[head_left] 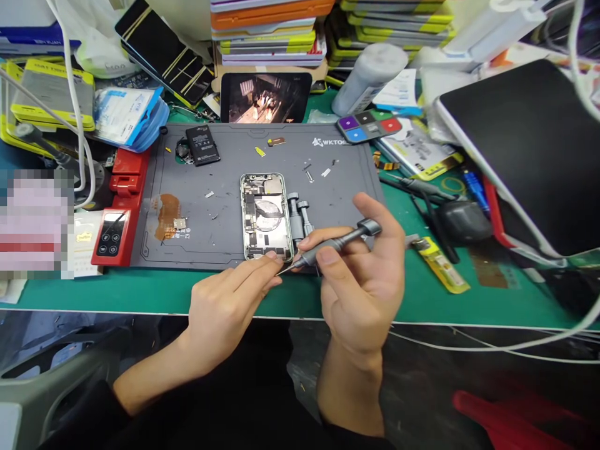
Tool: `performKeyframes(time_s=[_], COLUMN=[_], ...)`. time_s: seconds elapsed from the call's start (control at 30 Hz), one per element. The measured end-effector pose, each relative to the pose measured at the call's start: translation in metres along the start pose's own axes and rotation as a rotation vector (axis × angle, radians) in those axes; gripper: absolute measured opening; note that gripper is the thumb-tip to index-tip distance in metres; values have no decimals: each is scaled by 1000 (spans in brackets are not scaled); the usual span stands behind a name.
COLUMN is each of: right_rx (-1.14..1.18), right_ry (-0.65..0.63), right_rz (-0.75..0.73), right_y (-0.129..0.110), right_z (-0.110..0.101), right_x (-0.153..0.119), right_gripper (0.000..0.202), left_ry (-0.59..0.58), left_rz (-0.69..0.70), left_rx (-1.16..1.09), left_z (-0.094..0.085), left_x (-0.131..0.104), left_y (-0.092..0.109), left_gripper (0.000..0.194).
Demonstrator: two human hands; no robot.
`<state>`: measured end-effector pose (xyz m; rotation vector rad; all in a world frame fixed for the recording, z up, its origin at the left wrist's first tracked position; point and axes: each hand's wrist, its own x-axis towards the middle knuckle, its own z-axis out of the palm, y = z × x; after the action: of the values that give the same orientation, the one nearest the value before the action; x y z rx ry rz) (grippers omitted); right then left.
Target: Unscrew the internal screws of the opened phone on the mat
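An opened phone (266,215) lies upright on the grey work mat (201,206), its inner parts showing. My left hand (232,300) is at the phone's bottom edge, fingers together and fingertips by the screwdriver tip; whatever they may pinch is too small to make out. My right hand (360,275) grips a grey screwdriver (325,250), whose thin tip points down-left to my left fingertips. Two more grey screwdrivers (296,215) lie beside the phone on its right. A black battery (203,145) rests at the mat's upper left.
A red device (127,175) borders the mat's left side. Behind it a phone playing video (266,98) leans before stacked boxes (267,25). A bottle (368,75), colored case (368,127), yellow packet (440,265) and large black-screened tablet (525,156) are on the right.
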<state>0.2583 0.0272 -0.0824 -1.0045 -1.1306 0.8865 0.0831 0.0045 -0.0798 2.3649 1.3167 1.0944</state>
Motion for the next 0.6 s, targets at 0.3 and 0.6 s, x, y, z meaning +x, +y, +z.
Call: performKeyframes(time_s=[0.3, 0.6], right_rx=[15, -76], right_ry=[8, -17], right_rz=[14, -24], right_y=[0, 1], right_z=[0, 0], right_x=[-1, -1], right_gripper=[54, 55], left_ry=[3, 15], left_rz=[-3, 4], left_rx=[3, 28], left_z=[1, 1], left_x=[0, 1], left_y=[0, 1], left_gripper=[24, 20])
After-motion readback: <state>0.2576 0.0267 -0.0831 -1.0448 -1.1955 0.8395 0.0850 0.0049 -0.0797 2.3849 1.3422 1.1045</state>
